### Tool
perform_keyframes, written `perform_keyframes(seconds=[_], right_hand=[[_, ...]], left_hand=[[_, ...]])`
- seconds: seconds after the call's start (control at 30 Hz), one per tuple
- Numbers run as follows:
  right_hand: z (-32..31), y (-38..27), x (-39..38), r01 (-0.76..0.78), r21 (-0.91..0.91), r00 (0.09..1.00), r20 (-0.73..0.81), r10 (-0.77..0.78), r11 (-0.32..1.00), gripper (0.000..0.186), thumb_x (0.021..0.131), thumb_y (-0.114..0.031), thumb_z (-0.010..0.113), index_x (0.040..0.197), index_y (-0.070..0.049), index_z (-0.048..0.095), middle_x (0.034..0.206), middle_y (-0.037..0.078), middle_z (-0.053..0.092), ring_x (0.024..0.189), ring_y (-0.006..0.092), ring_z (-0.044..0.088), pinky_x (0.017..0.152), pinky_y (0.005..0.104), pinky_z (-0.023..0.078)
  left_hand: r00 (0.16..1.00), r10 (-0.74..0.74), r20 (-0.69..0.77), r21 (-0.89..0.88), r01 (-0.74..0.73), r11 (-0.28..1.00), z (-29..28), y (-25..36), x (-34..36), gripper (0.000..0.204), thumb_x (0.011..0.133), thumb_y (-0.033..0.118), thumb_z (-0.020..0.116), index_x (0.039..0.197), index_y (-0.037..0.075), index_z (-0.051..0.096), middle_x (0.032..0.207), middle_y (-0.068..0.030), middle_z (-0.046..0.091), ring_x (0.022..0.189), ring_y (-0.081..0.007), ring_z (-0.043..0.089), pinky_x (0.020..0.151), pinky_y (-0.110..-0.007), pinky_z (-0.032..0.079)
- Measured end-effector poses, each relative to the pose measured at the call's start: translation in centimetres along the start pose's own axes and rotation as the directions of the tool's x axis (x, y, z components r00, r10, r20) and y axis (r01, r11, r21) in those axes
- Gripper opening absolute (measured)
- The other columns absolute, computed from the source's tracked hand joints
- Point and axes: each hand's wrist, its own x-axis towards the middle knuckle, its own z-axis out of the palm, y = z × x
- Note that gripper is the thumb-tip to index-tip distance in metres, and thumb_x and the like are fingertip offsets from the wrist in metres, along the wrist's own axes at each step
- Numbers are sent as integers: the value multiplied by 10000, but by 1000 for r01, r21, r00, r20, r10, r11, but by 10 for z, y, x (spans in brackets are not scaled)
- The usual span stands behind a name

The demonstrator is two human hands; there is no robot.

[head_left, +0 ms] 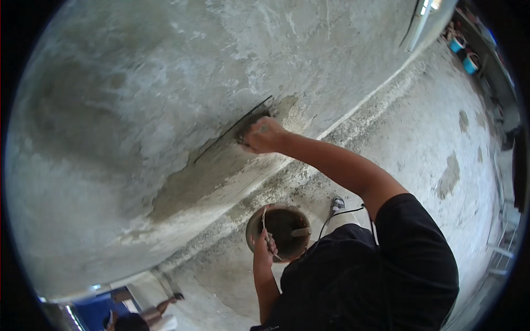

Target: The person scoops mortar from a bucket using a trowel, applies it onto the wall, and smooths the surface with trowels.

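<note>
My right hand [265, 134] grips a long, thin-bladed plastering trowel [221, 138] pressed against the rough grey wall [138, 66], at a darker, damp-looking patch [185, 193] low on it. My fingers are curled round the grip, partly hidden. Below, my left hand [264, 241] is closed on the handle of a round bucket [253, 223] with dark grey mix inside. A flat tool [301, 231] lies across the bucket's right side. My sandalled foot [337, 204] is just right of the bucket.
The wall meets a stained concrete floor [414, 138]. At upper right, blue buckets [470, 63] stand along a ledge and a pale pipe [417, 27] runs on the wall. Metal frames [499, 251] are at the right edge. Another person [132, 320] is at lower left by a blue panel [94, 306].
</note>
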Motion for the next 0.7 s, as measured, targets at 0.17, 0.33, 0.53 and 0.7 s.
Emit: perform_keyframes(seconds=[0.17,0.33,0.53,0.7], right_hand=[[-80,18,13,-290,836,954,210,216,465,122,868,-245,615,819,-166,535,811,-36,534,832,158,570,1129,428,354],[-158,45,8,60,-182,989,145,34,-982,117,873,-251,644,845,-141,673,874,18,651,772,217,621,671,377,541],[-249,57,-10,-238,-224,902,-411,-130,-945,166,834,-223,644,848,-142,789,887,57,762,874,239,726,669,411,550],[-217,85,-35,-302,-200,931,-271,-243,-932,116,851,-285,666,783,-204,713,732,-16,658,742,211,670,640,386,506]], left_hand=[[991,-108,-84,-63,103,993,-40,0,11,315,982,431,631,893,150,519,597,23,422,482,-123,417,476,-299,342],[989,-115,-97,-37,112,993,-67,-1,33,299,991,408,625,860,157,528,590,31,409,486,-112,400,494,-289,319],[995,-91,-33,59,93,994,-97,-11,49,332,1007,421,588,833,151,499,607,13,408,524,-129,407,538,-306,323],[998,-60,-15,65,61,996,-109,-1,41,322,1009,396,588,840,131,516,597,11,405,536,-127,418,558,-304,337]])
